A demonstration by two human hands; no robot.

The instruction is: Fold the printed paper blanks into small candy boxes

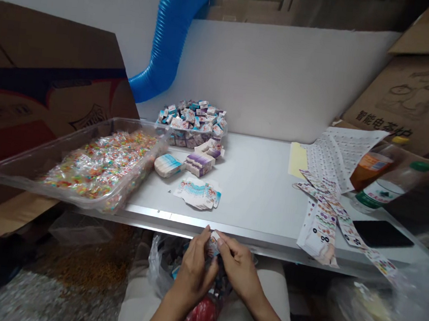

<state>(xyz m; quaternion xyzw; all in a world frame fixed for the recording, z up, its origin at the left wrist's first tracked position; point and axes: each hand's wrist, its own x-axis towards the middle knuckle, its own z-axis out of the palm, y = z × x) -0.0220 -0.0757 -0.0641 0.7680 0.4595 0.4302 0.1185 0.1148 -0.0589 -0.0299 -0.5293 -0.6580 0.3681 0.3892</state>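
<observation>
Between my fingers, just in front of the table's edge, is a small printed paper box (pixel 214 244), partly hidden by them. My left hand (pixel 194 265) grips it from the left, while my right hand (pixel 239 265) pinches it from the right. Below both hands, a clear plastic bag (pixel 157 264) on my lap holds more small boxes. Flat printed box blanks (pixel 198 192) lie fanned on the table ahead. Behind them sit a blue-and-white stack of blanks (pixel 168 166) and a purple-and-white stack (pixel 199 164).
A clear tray (pixel 108 203) of small colourful wrapped packets overhangs the table's left edge. Behind the stacks stands a tub (pixel 222 138) heaped with small boxes. To the right are printed strips (pixel 320 228), a black phone (pixel 383 234) and a green-capped bottle (pixel 380 190). Cartons flank both sides.
</observation>
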